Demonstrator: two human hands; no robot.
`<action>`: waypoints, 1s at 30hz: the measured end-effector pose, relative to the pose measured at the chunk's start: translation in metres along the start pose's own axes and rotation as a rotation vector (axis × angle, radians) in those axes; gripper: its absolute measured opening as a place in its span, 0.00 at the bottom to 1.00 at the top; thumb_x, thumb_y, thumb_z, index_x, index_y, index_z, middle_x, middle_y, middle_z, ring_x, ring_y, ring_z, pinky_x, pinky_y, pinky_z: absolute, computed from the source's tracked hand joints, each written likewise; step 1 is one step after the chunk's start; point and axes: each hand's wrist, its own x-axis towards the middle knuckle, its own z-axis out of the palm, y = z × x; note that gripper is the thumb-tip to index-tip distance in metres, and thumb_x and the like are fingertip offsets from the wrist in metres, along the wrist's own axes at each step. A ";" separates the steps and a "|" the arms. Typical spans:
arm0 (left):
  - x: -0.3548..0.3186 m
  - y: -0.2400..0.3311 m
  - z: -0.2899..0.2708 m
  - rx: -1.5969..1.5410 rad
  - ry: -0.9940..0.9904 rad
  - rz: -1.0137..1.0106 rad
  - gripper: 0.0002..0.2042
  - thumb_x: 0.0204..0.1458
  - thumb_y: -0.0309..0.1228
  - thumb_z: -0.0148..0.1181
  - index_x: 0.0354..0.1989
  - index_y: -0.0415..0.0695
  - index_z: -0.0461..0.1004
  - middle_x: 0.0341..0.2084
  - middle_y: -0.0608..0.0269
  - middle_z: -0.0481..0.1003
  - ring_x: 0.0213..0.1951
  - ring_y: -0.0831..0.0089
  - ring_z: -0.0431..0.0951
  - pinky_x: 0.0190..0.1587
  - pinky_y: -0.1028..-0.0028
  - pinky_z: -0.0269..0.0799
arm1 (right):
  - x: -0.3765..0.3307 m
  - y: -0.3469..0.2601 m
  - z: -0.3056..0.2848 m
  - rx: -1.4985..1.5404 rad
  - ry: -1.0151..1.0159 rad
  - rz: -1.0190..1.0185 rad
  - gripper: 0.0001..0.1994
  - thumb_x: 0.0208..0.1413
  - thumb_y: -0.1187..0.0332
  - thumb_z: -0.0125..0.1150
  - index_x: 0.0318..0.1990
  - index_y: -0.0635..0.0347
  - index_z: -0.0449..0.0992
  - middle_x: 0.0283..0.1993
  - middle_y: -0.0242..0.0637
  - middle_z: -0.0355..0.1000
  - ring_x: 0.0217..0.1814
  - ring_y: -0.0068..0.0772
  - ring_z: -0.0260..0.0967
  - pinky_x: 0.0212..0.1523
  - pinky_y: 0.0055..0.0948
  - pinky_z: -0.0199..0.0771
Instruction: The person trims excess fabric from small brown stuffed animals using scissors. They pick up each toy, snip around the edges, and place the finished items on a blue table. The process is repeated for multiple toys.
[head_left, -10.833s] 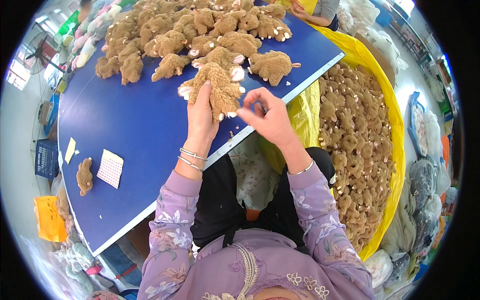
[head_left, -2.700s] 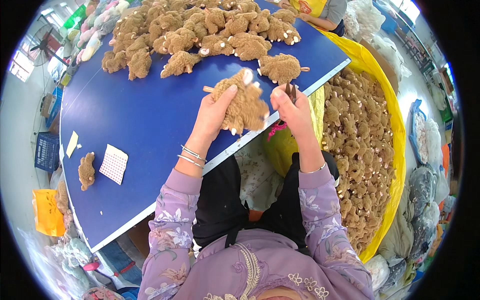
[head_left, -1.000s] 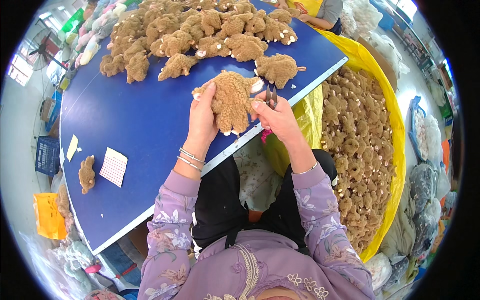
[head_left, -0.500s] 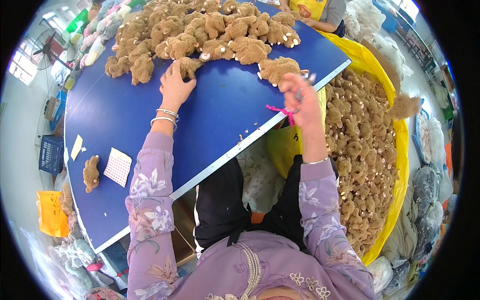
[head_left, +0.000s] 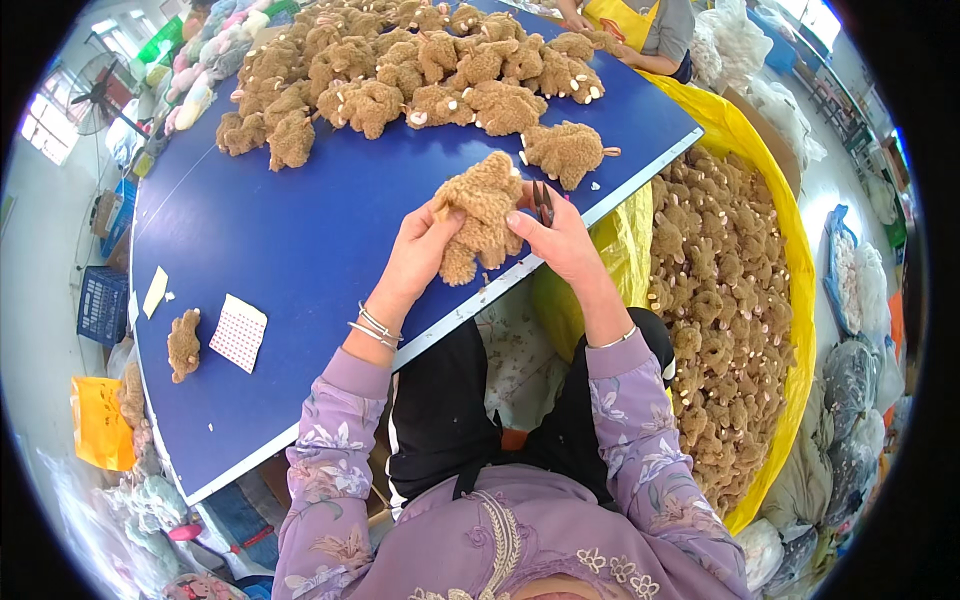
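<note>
A brown curly plush toy [head_left: 482, 215] is held up between my two hands over the near edge of the blue table. My left hand [head_left: 416, 256] pinches its left side with the thumb on the fabric. On the other side my right hand [head_left: 568, 243] presses a thumb to the plush and also keeps a pair of dark thread snips [head_left: 543, 203] in its grip, points upward. The toy's face cannot be made out. Just beyond lies another brown plush toy [head_left: 566, 154] with a pink-tipped end.
A large heap of brown plush toys [head_left: 360, 105] covers the far side of the blue table [head_left: 300, 240]. A yellow-lined bin [head_left: 795, 350] full of similar toys stands at right. One small plush [head_left: 183, 345] and a dotted sheet [head_left: 238, 333] lie left. Another person's hand [head_left: 628, 53] is at the far edge.
My left hand has taken a plush from the heap's near edge and drawn it closer. My right hand has come in from the right to meet it. A toy in mid-air over the bin is gone.
</note>
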 end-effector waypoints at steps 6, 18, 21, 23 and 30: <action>-0.003 0.000 0.012 0.045 0.008 -0.024 0.15 0.60 0.29 0.47 0.53 0.36 0.68 0.45 0.64 0.74 0.45 0.77 0.74 0.49 0.76 0.69 | -0.004 0.010 -0.010 0.004 0.060 -0.049 0.29 0.49 0.60 0.69 0.54 0.70 0.69 0.47 0.36 0.71 0.46 0.20 0.67 0.48 0.24 0.69; -0.001 0.000 -0.005 -0.312 0.019 -0.167 0.16 0.63 0.39 0.47 0.44 0.36 0.72 0.38 0.59 0.77 0.39 0.72 0.78 0.42 0.73 0.76 | -0.012 0.004 -0.005 0.036 -0.248 0.002 0.15 0.53 0.68 0.64 0.46 0.65 0.73 0.35 0.25 0.70 0.37 0.15 0.64 0.40 0.22 0.68; 0.000 0.005 0.004 -0.254 0.042 -0.175 0.17 0.63 0.41 0.47 0.42 0.36 0.73 0.36 0.60 0.77 0.37 0.74 0.78 0.41 0.73 0.75 | -0.014 0.006 -0.005 0.059 -0.202 -0.016 0.13 0.54 0.68 0.63 0.43 0.65 0.73 0.33 0.24 0.70 0.34 0.14 0.63 0.36 0.20 0.67; 0.000 0.005 0.009 -0.225 0.083 -0.189 0.18 0.63 0.42 0.47 0.41 0.37 0.73 0.35 0.60 0.77 0.37 0.75 0.78 0.40 0.74 0.75 | -0.014 0.003 0.000 0.066 -0.151 0.000 0.11 0.54 0.67 0.63 0.40 0.66 0.74 0.31 0.24 0.70 0.32 0.13 0.63 0.34 0.19 0.66; 0.002 0.009 0.010 -0.376 -0.035 -0.179 0.22 0.62 0.43 0.49 0.56 0.39 0.65 0.50 0.62 0.71 0.49 0.74 0.73 0.54 0.71 0.68 | -0.005 0.010 0.001 0.196 0.119 0.058 0.09 0.58 0.67 0.59 0.38 0.65 0.75 0.28 0.26 0.69 0.26 0.12 0.61 0.25 0.16 0.61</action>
